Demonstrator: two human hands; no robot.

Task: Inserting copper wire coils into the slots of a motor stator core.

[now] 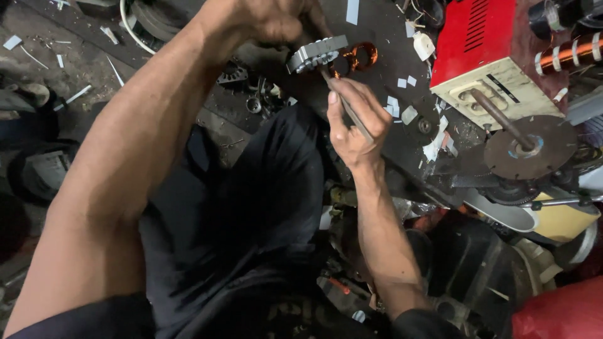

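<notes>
Copper winding (361,55), orange-bright, looped through a grey ribbed metal core (316,53) near top centre, just left of the red machine housing (480,37). Left hand (267,19) closed over the upper left end of the core, fingers curled round it; exact fingertip placement hidden behind the knuckles. Right hand (355,119) directly below the core, left of the red housing, thumb and fingers pinched on a thin metal rod (347,107); rod tilted, upper tip touching the core's underside beside the winding. Core and winding held above a dark workbench (377,37) strewn with small white paper scraps (408,114). Cream-coloured panel (496,91) at the lower edge of the red housing, with a rusty shaft (502,119) running down from it to a dark round disc (531,147). White plug (424,45) just left of the housing. Small metal parts and rings (254,103) on the bench well left of the housing, below the left forearm. Dark trousers (251,207) filling the lower middle. Littered floor (56,69) far left.
</notes>
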